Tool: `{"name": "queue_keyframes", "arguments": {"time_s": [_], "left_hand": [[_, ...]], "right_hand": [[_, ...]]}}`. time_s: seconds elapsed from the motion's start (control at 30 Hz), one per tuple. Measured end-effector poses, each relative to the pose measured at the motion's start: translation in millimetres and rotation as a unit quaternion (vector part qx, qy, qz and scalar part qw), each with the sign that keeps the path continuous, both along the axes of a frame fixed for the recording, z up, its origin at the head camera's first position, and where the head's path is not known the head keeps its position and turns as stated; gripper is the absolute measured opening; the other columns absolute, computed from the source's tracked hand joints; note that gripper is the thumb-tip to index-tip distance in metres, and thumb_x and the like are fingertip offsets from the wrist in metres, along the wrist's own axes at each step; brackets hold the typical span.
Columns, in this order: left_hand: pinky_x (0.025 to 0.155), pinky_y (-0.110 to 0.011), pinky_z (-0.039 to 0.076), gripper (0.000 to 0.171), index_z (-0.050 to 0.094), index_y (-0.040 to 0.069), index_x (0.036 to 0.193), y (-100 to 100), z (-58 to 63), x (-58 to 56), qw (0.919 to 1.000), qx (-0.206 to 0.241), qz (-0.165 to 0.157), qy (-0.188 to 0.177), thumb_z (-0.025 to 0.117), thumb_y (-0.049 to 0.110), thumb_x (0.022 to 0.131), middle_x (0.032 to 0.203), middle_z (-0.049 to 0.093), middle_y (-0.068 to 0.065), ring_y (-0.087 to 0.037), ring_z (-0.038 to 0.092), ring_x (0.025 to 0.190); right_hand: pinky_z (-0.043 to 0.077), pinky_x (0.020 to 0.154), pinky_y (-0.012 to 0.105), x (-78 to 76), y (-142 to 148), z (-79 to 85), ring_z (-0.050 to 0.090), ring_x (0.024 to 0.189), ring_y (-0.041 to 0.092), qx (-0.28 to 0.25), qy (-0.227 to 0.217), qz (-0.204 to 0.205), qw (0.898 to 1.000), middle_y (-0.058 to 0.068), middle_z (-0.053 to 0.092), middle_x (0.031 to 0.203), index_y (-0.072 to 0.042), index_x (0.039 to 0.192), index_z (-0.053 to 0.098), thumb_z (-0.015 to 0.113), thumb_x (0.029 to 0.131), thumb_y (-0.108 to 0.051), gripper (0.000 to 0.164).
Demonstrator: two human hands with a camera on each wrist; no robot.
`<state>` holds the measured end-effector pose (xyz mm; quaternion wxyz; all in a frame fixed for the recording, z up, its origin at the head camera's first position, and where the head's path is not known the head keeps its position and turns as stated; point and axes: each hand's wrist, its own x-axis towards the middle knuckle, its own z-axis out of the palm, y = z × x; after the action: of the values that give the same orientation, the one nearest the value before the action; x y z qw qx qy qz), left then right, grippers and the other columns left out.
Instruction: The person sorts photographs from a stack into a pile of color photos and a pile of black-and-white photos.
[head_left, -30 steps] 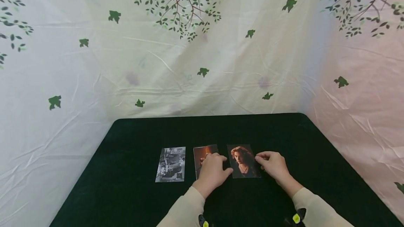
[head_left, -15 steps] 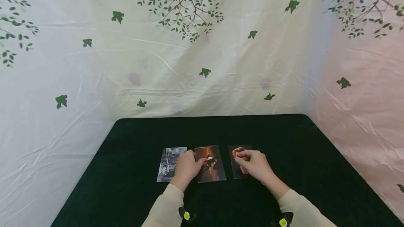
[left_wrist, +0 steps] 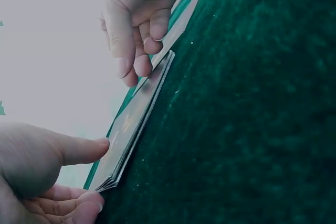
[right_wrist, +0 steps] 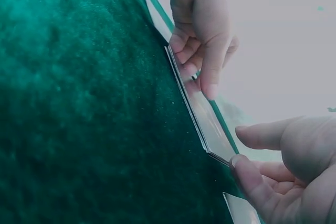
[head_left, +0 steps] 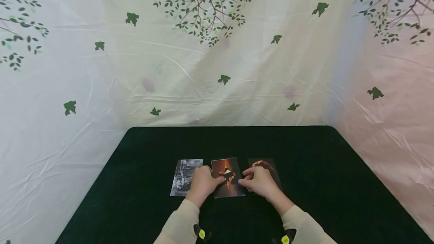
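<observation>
Centrally, left grip (head_left: 203, 183) and right grip (head_left: 260, 182) flank cards (head_left: 229, 189).

Table (head_left: 305, 150), one: covered in dark green, plush-napped cloth; far corners rounded, sides widened toward the lower corners of the frame. Three items are laid flat in a spaced row at lower centre.

Item one, left of the row: black-and-white photo card (head_left: 179, 182), its right part hidden.

Item two, middle: stack of photo cards (head_left: 231, 191), topped by an orange-brown print; layered edges are shown in both wrist views, slightly splayed at one corner.

Item three, right: dark photo card (head_left: 270, 162), reddish hair pictured, lower part largely covered.
</observation>
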<state>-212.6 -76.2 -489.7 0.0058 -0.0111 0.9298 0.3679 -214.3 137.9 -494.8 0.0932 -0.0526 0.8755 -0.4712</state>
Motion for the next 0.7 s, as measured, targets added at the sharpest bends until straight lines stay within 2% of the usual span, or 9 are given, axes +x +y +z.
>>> {"name": "queue_keyframes", "arguments": {"time_s": [0.23, 0.5, 0.7], "left_hand": [[0.057, -0.032, 0.046, 0.037, 0.066, 0.004, 0.093, 2.2, -1.2, 1.5, 0.9999, 0.009, 0.005, 0.003, 0.084, 0.029, 0.073, 0.074, 0.061, -0.003, -0.016, 0.055, 0.064], [0.061, -0.034, 0.047, 0.039, 0.064, 0.004, 0.095, 0.7, -2.4, 0.3, 0.9999, 0.006, 0.009, 0.011, 0.084, 0.029, 0.073, 0.077, 0.061, -0.003, -0.016, 0.056, 0.066], [0.063, -0.035, 0.048, 0.040, 0.064, 0.004, 0.096, 1.5, -6.9, -0.9, 0.9999, 0.007, 0.006, 0.011, 0.084, 0.030, 0.073, 0.078, 0.061, -0.003, -0.016, 0.056, 0.067]], "right_hand": [[0.054, 0.060, 0.031, 3.9, -3.1, -1.6, 0.065, 0.066, 0.015, -0.007, 0.005, 0.011, 1.000, 0.003, 0.065, 0.081, 0.002, 0.113, 0.065, 0.078, 0.081, -0.022, 0.042], [0.050, 0.054, 0.030, 0.3, -13.1, -5.1, 0.060, 0.059, 0.012, 0.062, 0.034, 0.001, 0.997, -0.001, 0.062, 0.077, -0.002, 0.115, 0.064, 0.079, 0.080, -0.025, 0.045], [0.048, 0.057, 0.031, -0.5, -14.7, -7.2, 0.057, 0.064, 0.013, 0.090, 0.038, -0.019, 0.995, -0.001, 0.059, 0.080, -0.006, 0.112, 0.064, 0.081, 0.077, -0.023, 0.043]]}}
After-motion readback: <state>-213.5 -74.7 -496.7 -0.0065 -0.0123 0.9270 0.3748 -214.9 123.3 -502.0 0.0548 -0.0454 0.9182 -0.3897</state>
